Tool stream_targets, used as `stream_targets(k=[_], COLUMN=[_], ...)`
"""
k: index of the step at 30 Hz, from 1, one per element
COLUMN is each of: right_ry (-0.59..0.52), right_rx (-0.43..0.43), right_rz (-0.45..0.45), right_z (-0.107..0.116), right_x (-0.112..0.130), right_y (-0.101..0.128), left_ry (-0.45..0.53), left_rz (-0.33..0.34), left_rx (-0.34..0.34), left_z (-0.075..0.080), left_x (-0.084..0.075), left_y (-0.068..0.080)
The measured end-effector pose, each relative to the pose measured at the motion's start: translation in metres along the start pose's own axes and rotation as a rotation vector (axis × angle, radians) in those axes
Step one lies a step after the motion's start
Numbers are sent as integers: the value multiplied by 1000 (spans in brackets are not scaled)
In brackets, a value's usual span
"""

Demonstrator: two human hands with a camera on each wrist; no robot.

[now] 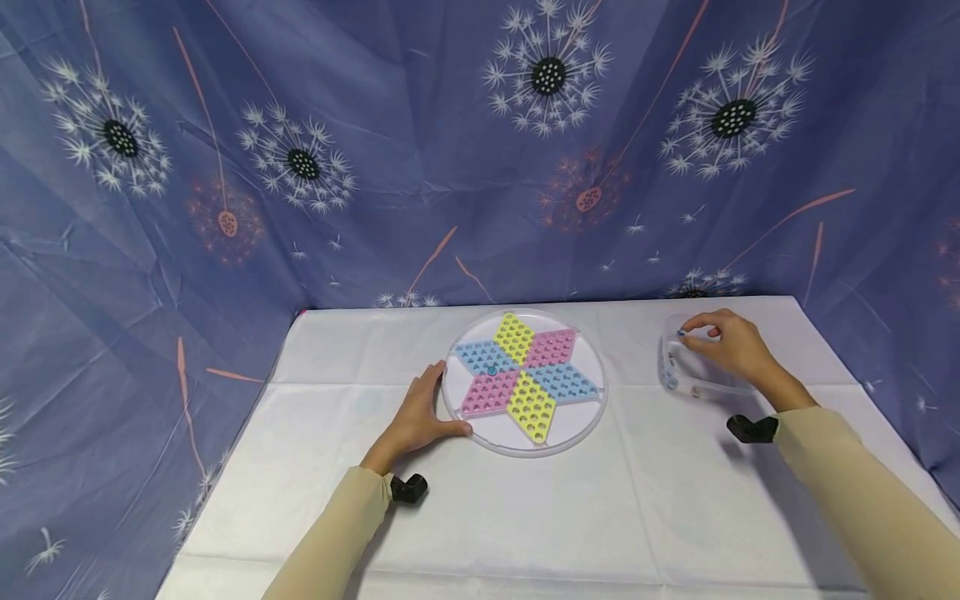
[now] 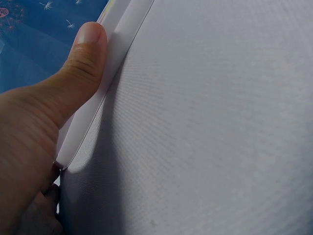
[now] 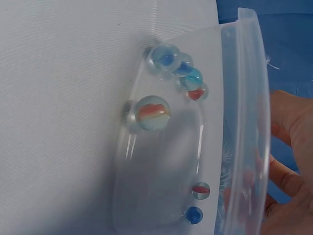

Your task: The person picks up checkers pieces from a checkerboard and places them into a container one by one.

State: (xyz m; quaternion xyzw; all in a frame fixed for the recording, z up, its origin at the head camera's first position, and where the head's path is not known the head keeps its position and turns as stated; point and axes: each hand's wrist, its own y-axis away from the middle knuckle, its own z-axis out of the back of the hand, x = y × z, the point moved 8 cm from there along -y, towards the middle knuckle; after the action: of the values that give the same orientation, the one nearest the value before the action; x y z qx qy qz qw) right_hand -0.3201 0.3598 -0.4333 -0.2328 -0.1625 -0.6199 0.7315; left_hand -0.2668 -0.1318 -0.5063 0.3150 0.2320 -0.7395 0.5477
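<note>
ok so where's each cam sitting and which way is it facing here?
Head: above the table, looking forward and down at the round star board and clear container; both hands and sleeves show, left hand, right hand.
Left wrist: low beside the board's rim, looking along the white tablecloth; thumb and palm show.
Right wrist: close beside the container, looking at the marbles inside; fingers show.
Shared: head and left wrist both see the board; head and right wrist both see the container.
</note>
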Motion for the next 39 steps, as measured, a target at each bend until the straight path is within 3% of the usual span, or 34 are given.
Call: stream_targets(k=[7,39], right_ry=[5,23], right_rx=[-6,-49], right_rz=[16,70], right_z=[-2,-5], right_x=[-1,1], right_y=[1,1], left_ry=[-7,6], left_rz=[-22,-9], left_rx=[4,5], left_z=[1,1], left_x=[-3,-2], left_y=[-1,1])
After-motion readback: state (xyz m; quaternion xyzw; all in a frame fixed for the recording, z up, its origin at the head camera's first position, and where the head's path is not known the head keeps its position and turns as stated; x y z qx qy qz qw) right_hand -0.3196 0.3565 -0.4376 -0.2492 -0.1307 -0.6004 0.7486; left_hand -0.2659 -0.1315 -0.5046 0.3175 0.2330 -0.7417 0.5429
